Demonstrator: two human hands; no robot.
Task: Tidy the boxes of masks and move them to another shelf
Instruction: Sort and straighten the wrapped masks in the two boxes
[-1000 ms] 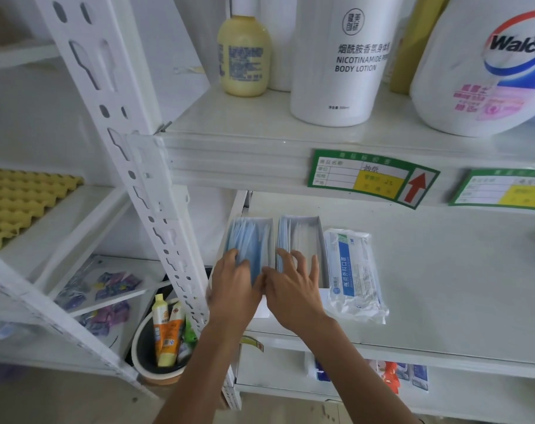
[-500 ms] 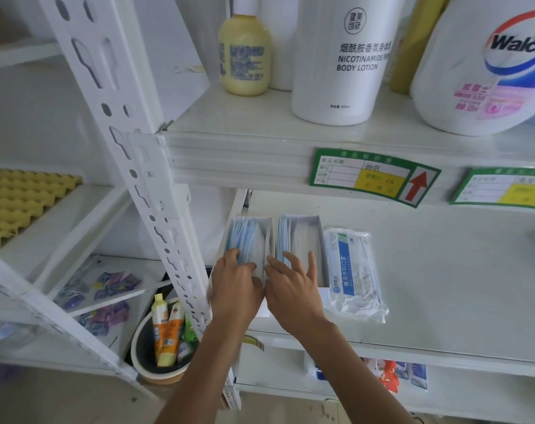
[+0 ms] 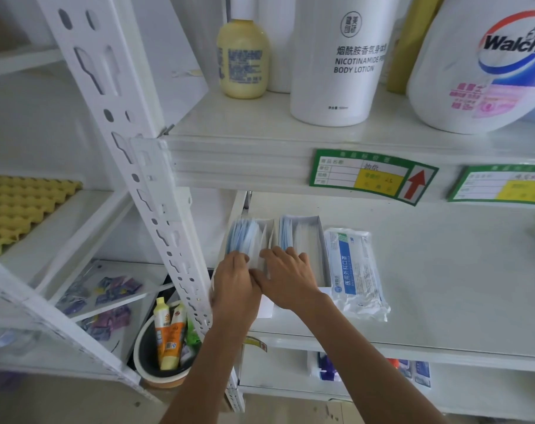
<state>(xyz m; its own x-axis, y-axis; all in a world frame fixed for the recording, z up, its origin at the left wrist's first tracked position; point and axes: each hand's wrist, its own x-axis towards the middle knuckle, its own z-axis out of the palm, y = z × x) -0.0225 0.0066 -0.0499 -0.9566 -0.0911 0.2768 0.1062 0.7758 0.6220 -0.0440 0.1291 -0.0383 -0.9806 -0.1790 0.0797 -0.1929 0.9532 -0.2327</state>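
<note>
Left hand point(image 3: 234, 283) has its grip curled on the blue masks in the left box point(image 3: 245, 240); right hand point(image 3: 286, 278) lies with fingers straight over the right box point(image 3: 301, 240). Both boxes sit at the shelf's point(image 3: 428, 270) front-left corner, hard by the upright post point(image 3: 156, 191). A sealed mask pack point(image 3: 353, 267) lies just beside, with bare shelf beyond it. Since a second ago, the masks have bunched leftward.

Near ends of both mask boxes point(image 3: 303, 237) behind the hands point(image 3: 286, 278).
</note>
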